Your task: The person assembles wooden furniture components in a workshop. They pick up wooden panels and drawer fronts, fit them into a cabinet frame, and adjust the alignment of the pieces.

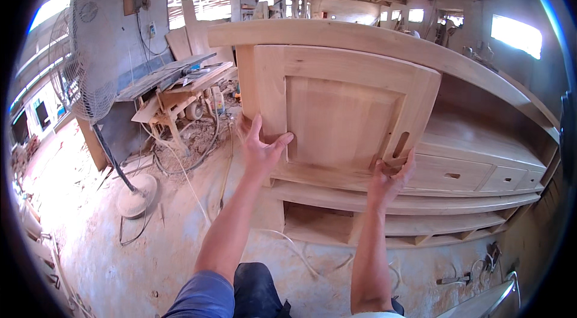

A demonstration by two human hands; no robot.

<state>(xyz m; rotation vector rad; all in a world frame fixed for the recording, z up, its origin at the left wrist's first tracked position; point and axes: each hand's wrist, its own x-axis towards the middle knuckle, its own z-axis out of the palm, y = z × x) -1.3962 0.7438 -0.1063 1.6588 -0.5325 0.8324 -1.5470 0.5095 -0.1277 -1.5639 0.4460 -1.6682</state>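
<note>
**Frame-and-panel door (339,120) gripped at the front of a bare-wood cabinet (366,34)**

Around the fingers spreads a workshop with an open-trussed roof and one bright window (517,36) far off to their upper right. The concrete floor (180,222) below them is pale with dust, and shavings lie thickest to their left.

The one long cabinet runs from the left fingers away past the right ones, its thick top above both. A cluttered workbench (204,76) stands beyond the left fingers, and a single pedestal fan (137,196) farther left.

The one door is between the two hands, covering the cabinet's left bay. The left hand (262,147) grips its left edge, thumb flat on the face; the right hand (392,178) grips the lower right corner, thumb in front. The two forearms (225,225) hide parts of the lower shelves.

Three drawer fronts (433,172) show right of the right fingers. One pale cord (300,255) curls on the floor below, between the forearms. Smallest is the door's oblong slot (401,145), just above the right fingers.
</note>
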